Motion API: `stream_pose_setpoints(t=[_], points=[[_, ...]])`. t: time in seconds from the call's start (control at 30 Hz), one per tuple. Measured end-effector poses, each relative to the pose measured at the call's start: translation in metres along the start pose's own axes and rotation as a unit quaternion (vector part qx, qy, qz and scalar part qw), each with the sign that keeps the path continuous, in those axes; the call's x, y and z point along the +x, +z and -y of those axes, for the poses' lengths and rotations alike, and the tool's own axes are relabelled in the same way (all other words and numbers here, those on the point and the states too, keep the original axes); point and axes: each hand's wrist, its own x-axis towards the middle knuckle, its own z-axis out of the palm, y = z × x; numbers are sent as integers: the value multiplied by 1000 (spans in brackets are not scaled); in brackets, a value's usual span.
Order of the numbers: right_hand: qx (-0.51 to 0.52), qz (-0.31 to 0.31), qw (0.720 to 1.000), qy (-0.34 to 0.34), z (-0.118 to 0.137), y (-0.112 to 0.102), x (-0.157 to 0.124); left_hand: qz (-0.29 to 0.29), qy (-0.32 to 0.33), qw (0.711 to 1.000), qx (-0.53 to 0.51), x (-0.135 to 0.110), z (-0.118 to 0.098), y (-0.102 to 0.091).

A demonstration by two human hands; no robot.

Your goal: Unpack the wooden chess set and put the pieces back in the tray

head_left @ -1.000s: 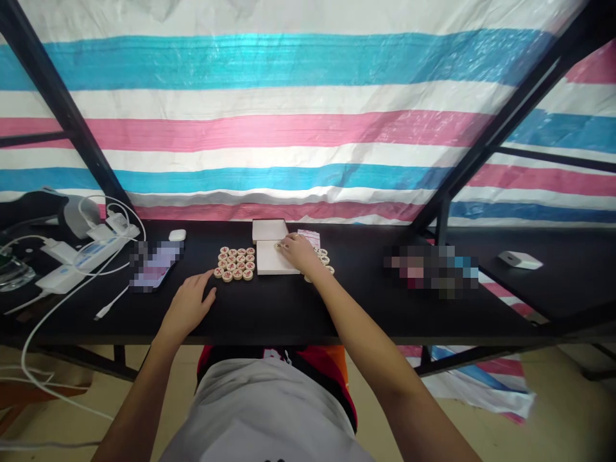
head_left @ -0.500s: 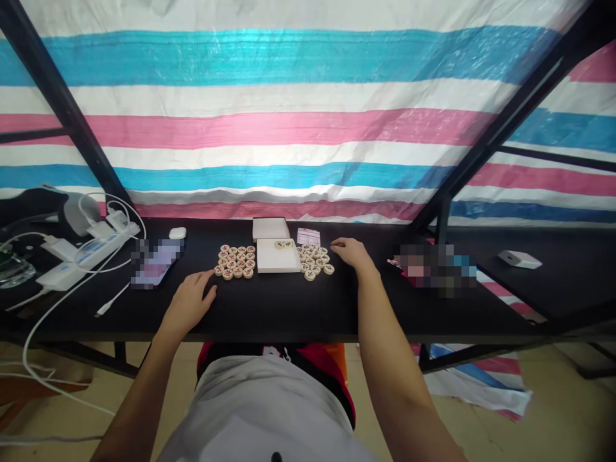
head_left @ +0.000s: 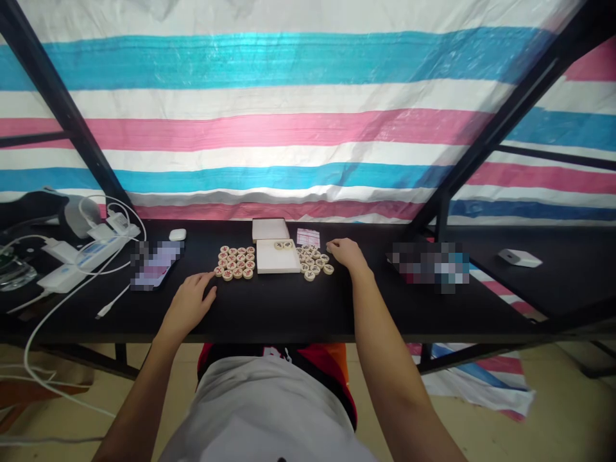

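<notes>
A shallow white box sat open on the black table, between two clusters of round Chinese chess pieces. Inside the box, two pieces lay side by side against its far wall; the rest of its floor showed bare white. A second white tray, likely the lid, lay just behind the box, touching or nearly touching its far edge, and nothing could be seen in it.

To the left of the box, the red-marked pieces lay flat in a tight patch. To the right, the dark-marked pieces were gathered more loosely, just beside the box wall. A small pink-printed packet lay behind this right cluster.

The right hand rested at the far right edge of the dark-marked pieces, its fingers curled toward them; whether the fingertips pinched a piece could not be told. The left hand lay palm down on the table with its fingers loosely spread, holding nothing, its index fingertip close to the nearest red-marked piece.

Further left lay a phone, a white earbud case, a white power strip with plugs in it and a loose white cable. A striped tarpaulin hung behind the table.
</notes>
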Motion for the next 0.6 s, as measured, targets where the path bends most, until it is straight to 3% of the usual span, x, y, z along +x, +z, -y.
stream_pose_setpoints(t=[0.3, 0.37, 0.43, 0.5, 0.6], points=[[8, -56, 998, 0, 3, 0, -4, -14, 4, 1000, 4, 0, 2, 3], [66, -82, 993, -52, 19, 2, -9, -13, 5, 1000, 2, 0, 2, 3], [133, -79, 977, -148, 42, 7, -17, -10, 3, 1000, -1, 0, 1, 2], [162, -47, 953, -250, 68, 15, -26, -7, -1, 1000, -2, 0, 0, 1], [124, 1, 930, -346, 98, 30, -38, -3, -1, 1000, -1, 0, -1, 0]])
